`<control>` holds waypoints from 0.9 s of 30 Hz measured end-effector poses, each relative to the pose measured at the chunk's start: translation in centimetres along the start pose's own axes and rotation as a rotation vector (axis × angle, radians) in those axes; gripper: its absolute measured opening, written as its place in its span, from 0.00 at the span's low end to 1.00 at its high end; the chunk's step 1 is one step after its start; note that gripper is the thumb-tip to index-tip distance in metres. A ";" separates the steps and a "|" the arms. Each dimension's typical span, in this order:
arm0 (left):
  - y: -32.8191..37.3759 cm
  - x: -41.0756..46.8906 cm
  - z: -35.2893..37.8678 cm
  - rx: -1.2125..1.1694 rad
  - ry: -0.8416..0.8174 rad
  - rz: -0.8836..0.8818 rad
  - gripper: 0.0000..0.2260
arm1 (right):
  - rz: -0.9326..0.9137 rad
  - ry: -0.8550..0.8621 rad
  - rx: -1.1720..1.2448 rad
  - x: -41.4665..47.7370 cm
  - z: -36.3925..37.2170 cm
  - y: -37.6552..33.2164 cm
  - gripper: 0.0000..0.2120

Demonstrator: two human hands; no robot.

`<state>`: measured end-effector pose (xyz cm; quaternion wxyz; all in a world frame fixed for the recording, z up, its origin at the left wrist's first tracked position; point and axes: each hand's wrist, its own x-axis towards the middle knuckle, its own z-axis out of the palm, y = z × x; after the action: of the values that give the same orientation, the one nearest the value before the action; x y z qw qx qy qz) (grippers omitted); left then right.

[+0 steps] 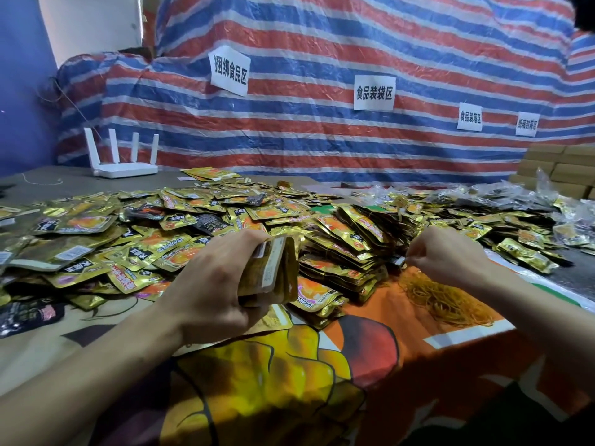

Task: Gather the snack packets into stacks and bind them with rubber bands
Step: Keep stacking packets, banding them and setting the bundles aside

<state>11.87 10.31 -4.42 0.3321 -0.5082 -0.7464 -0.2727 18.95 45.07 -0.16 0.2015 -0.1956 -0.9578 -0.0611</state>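
My left hand (pixel 212 281) grips an upright stack of gold snack packets (pixel 273 268) just above the table's printed cover. My right hand (pixel 450 252) is curled above a heap of yellow rubber bands (pixel 444 297), and its fingertips pinch something small that I cannot make out. Between the hands lie bundled stacks of packets (pixel 347 252). Loose gold and black packets (pixel 128 233) cover the table to the left and behind.
A white router (pixel 124 162) stands at the back left. A red, white and blue striped tarp (pixel 322 107) with paper labels hangs behind the table. Clear bags of packets (pixel 528 201) and cardboard boxes (pixel 560 172) sit at the right.
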 end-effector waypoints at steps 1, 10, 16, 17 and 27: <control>-0.2 -0.1 0.1 -0.061 -0.005 -0.057 0.27 | -0.019 0.018 -0.029 -0.2 -0.3 -0.2 0.05; -0.9 0.7 -0.4 -0.732 0.061 -0.497 0.21 | -0.416 -0.072 0.411 -1.1 -3.4 -6.4 0.07; -2.3 0.8 -1.6 -1.116 0.071 -0.799 0.15 | -0.527 -0.064 0.872 -1.6 -3.2 -13.9 0.03; -2.4 0.7 -1.9 -1.179 0.061 -0.839 0.13 | -0.531 -0.067 0.938 -1.5 -3.0 -15.0 0.03; -5.8 -1.5 -2.7 -1.057 0.061 -0.986 0.20 | -0.439 -0.145 1.280 -0.8 0.0 -22.9 0.04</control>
<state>7.45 5.48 -4.29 -0.0990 -0.1970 -0.6477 -0.7293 10.50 23.86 -1.37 0.1957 0.1577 -0.8338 0.4916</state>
